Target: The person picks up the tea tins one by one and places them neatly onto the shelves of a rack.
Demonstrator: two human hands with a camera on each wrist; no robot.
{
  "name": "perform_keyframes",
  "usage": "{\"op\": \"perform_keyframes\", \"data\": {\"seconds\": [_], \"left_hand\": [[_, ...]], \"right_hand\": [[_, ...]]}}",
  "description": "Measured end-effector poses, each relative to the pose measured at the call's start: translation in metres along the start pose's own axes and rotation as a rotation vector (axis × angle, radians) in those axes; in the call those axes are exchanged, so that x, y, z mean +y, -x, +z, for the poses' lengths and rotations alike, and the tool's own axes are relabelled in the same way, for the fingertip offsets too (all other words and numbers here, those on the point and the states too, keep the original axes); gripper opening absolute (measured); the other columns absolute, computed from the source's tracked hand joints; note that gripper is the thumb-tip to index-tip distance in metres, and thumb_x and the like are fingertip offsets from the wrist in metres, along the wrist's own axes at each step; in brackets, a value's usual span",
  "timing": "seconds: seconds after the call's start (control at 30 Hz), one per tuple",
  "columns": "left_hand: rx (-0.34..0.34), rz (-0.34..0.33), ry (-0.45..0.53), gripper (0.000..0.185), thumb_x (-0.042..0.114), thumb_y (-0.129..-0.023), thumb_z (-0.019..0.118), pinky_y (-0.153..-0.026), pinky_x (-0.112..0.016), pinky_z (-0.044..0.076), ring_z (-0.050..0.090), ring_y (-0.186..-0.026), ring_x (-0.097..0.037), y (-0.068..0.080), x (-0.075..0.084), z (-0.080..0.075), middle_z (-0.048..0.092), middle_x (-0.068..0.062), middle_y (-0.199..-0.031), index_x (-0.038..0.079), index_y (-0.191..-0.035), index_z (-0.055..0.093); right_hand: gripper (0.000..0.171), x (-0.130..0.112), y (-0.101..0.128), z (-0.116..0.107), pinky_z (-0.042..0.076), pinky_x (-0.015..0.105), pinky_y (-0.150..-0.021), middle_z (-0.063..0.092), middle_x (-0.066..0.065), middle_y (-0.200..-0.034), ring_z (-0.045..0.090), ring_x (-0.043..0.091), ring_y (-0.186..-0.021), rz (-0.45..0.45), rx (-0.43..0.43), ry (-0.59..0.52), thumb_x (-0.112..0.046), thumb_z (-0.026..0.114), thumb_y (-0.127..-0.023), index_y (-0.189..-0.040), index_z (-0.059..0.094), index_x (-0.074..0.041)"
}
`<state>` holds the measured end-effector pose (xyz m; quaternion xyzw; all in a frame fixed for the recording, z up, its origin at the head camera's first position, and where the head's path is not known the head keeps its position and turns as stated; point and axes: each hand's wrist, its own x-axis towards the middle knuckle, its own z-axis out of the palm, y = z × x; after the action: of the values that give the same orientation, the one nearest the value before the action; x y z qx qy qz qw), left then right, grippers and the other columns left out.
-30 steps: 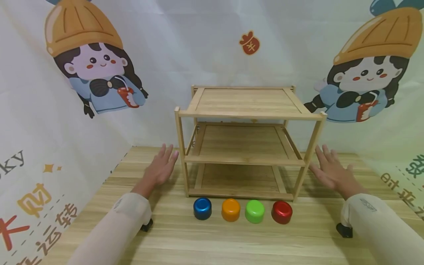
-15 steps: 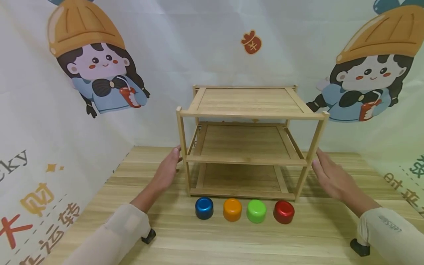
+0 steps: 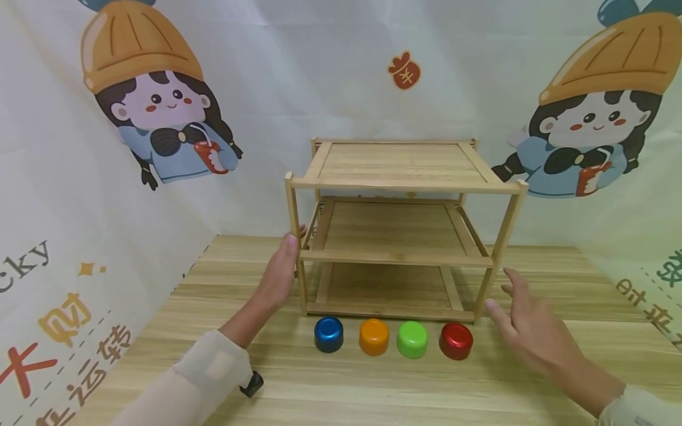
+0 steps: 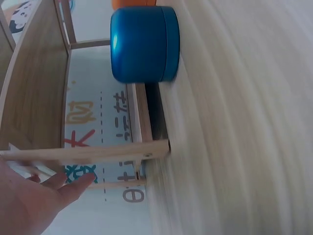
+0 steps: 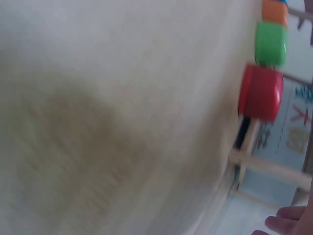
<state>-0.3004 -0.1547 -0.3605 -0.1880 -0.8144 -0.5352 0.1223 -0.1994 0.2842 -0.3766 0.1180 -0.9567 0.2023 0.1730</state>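
At lower right, the right hand (image 3: 524, 328), fingers loose, wants a straight approach onto the red cap (image 3: 456, 341) while the flat left hand (image 3: 279, 273) braces the rack (image 3: 398, 184).

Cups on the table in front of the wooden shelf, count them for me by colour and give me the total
Blue cup: 1
Orange cup: 1
Green cup: 1
Red cup: 1
Total: 4

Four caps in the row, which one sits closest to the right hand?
The red cap, at the right end of the row. The right hand hovers open just beside it; the green, orange and blue caps lie progressively farther left.
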Motion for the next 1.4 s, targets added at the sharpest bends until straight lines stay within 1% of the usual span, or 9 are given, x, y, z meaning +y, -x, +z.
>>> {"op": "perform_keyframes", "data": {"seconds": [0.07,0.1,0.13,0.27,0.37,0.57,0.77,1.0,1.4], "left_hand": [[0.005,0.004,-0.002,0.063,0.050,-0.112,0.015,-0.116,-0.068,0.032,0.029,-0.152,-0.041,0.000,0.000,0.003,0.031,-0.012,-0.167,0.014,-0.161,0.028],[0.006,0.003,0.002,0.062,0.050,-0.112,0.016,-0.115,-0.069,0.034,0.029,-0.152,-0.042,0.000,0.000,0.005,0.031,-0.014,-0.166,0.015,-0.160,0.029],[0.005,0.000,0.013,0.061,0.050,-0.112,0.017,-0.112,-0.070,0.037,0.030,-0.151,-0.043,0.000,0.000,0.006,0.031,-0.016,-0.165,0.015,-0.160,0.029],[0.014,-0.033,0.063,0.060,0.052,-0.111,0.019,-0.097,-0.072,0.049,0.034,-0.147,-0.044,0.001,0.001,0.012,0.031,-0.018,-0.164,0.020,-0.160,0.030],[0.024,-0.051,0.086,0.060,0.054,-0.110,0.017,-0.095,-0.071,0.050,0.033,-0.148,-0.044,0.002,0.001,0.015,0.030,-0.016,-0.165,0.023,-0.160,0.030],[0.040,-0.066,0.086,0.061,0.057,-0.109,0.014,-0.094,-0.067,0.053,0.030,-0.150,-0.045,0.003,0.003,0.017,0.027,-0.015,-0.167,0.026,-0.159,0.031],[0.039,-0.075,0.102,0.062,0.059,-0.108,0.013,-0.094,-0.066,0.053,0.029,-0.151,-0.043,0.004,0.005,0.017,0.026,-0.013,-0.168,0.027,-0.158,0.032],[0.046,-0.073,0.103,0.063,0.059,-0.108,0.014,-0.094,-0.065,0.054,0.029,-0.151,-0.042,0.004,0.007,0.017,0.026,-0.012,-0.168,0.026,-0.157,0.034],[0.049,-0.073,0.096,0.062,0.059,-0.108,0.014,-0.094,-0.064,0.055,0.030,-0.152,-0.039,0.004,0.007,0.017,0.027,-0.011,-0.168,0.027,-0.156,0.035]], "right_hand": [[0.072,-0.007,0.007,0.005,0.054,0.050,-0.059,0.056,0.035,-0.139,0.070,0.041,-0.087,0.006,-0.023,0.010,-0.043,0.045,-0.108,-0.159,0.011,-0.006],[0.073,-0.010,0.010,0.007,0.055,0.054,-0.062,0.056,0.034,-0.140,0.069,0.045,-0.095,0.006,-0.030,0.021,-0.045,0.047,-0.107,-0.159,0.011,-0.008],[0.073,-0.013,0.013,0.009,0.056,0.059,-0.066,0.056,0.033,-0.140,0.067,0.049,-0.103,0.004,-0.035,0.032,-0.046,0.048,-0.107,-0.159,0.012,-0.009],[0.075,-0.021,0.021,0.019,0.058,0.058,-0.069,0.065,0.029,-0.126,0.067,0.047,-0.108,-0.023,-0.056,0.066,-0.049,0.055,-0.103,-0.157,0.021,-0.009],[0.075,-0.025,0.024,0.026,0.059,0.051,-0.063,0.070,0.019,-0.110,0.070,0.038,-0.100,-0.046,-0.067,0.097,-0.053,0.058,-0.100,-0.154,0.029,-0.009],[0.074,-0.034,0.030,0.038,0.059,0.043,-0.059,0.073,0.016,-0.113,0.072,0.033,-0.096,-0.114,-0.038,0.169,-0.056,0.064,-0.096,-0.148,0.043,-0.008],[0.067,-0.037,0.033,0.048,0.050,0.028,-0.048,0.073,0.010,-0.113,0.070,0.024,-0.089,-0.143,-0.017,0.206,-0.058,0.064,-0.095,-0.145,0.045,-0.018],[0.065,-0.037,0.033,0.050,0.058,0.038,-0.054,0.070,0.012,-0.125,0.072,0.031,-0.096,-0.169,-0.036,0.248,-0.060,0.063,-0.094,-0.144,0.054,-0.018],[0.064,-0.037,0.031,0.054,0.060,0.044,-0.061,0.070,0.014,-0.122,0.072,0.033,-0.096,-0.153,-0.070,0.283,-0.062,0.061,-0.095,-0.143,0.057,-0.019]]}}
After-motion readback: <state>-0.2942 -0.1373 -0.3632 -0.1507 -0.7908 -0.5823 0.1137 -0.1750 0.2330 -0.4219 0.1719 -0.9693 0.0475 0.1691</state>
